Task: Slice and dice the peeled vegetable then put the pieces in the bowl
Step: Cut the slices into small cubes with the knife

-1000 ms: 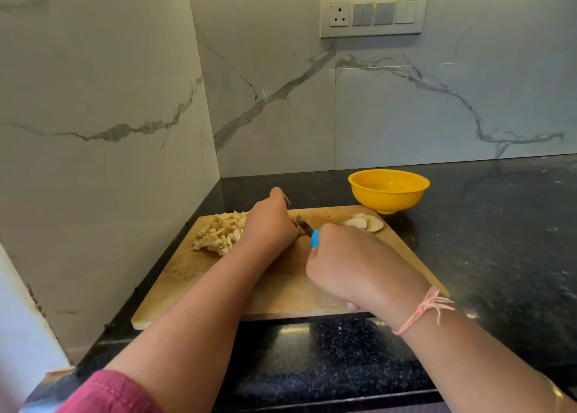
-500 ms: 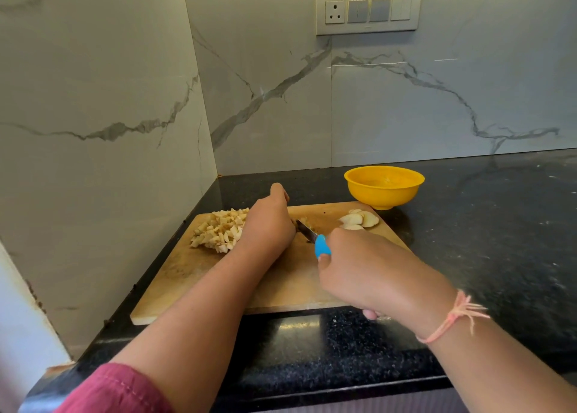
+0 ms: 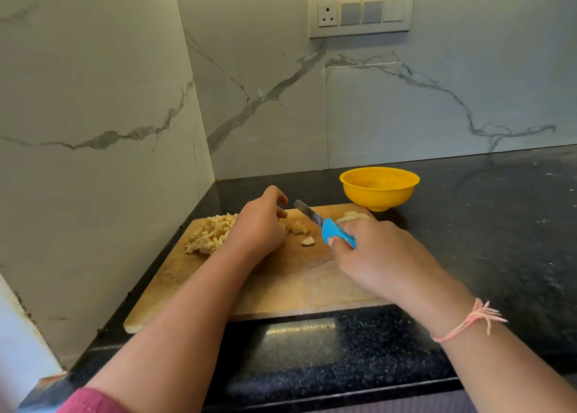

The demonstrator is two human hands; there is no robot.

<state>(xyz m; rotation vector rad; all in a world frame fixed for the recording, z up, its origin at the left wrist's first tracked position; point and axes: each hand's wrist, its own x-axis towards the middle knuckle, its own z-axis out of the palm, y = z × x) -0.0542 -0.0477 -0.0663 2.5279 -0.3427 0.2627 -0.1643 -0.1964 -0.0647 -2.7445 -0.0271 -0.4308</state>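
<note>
On a black speckled stone counter (image 3: pixel 499 225), a pale wooden cutting board (image 3: pixel 281 291) lies along the left edge. The right hand (image 3: pixel 377 256) grips a blue-handled steel knife (image 3: pixel 324 225), its blade angled toward the board's far edge. The left hand (image 3: pixel 259 228) rests curled on the board; whether it pinches anything I cannot tell. A heap of pale diced vegetable pieces (image 3: pixel 210 233) sits at the board's far left corner, and a few freshly cut chunks (image 3: pixel 299 229) lie between the hands. Uncut slices (image 3: pixel 354 216) lie near its far right corner, just beside a round yellow plastic bowl (image 3: pixel 379 191).
</note>
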